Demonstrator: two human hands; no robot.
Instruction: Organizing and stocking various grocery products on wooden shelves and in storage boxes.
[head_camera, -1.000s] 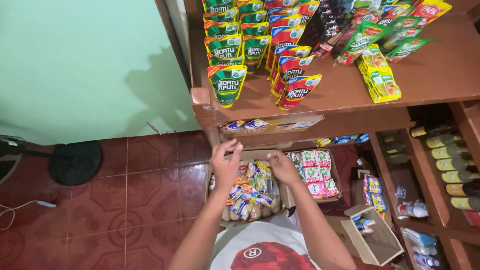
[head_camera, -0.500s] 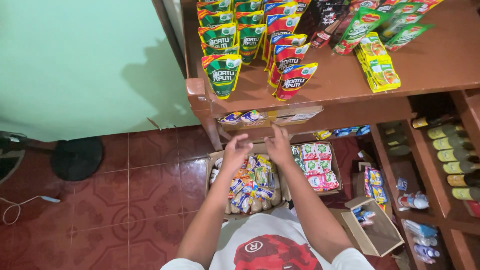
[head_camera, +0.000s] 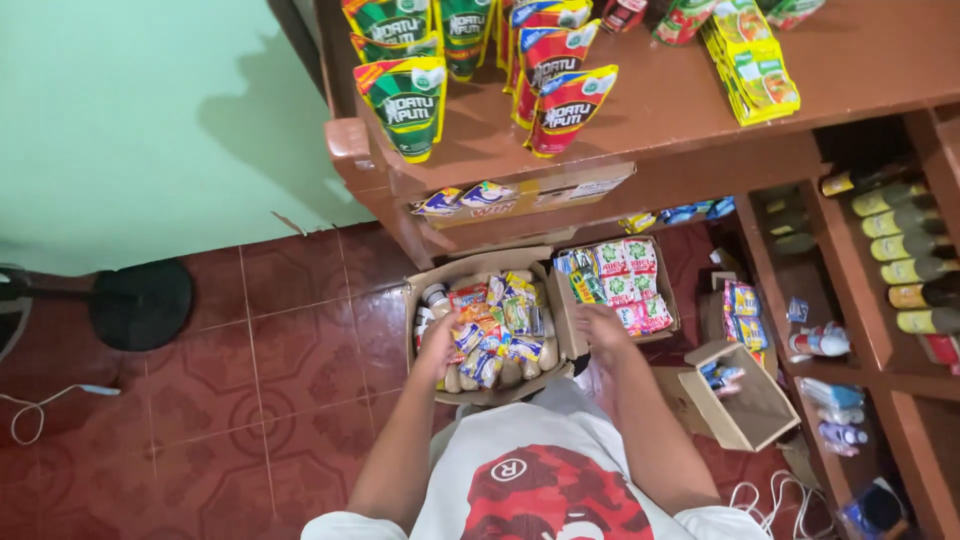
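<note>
Both hands down at the floor boxes below the shelf edge.
Left hand (head_camera: 440, 345) on sachet box (head_camera: 487, 325), nearer; right hand (head_camera: 603, 328) at pink-packet box (head_camera: 622, 285)'s near rim, fingers loosely curled. Grip on anything: can't tell.

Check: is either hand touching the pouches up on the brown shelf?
No: both the left hand and right hand are down at the cardboard box.

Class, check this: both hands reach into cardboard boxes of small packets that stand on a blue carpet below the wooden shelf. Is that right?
Not quite. The head view shows the cardboard boxes standing on red floor tiles, not blue carpet. The left hand and right hand do reach into them, below the wooden shelf.
</note>
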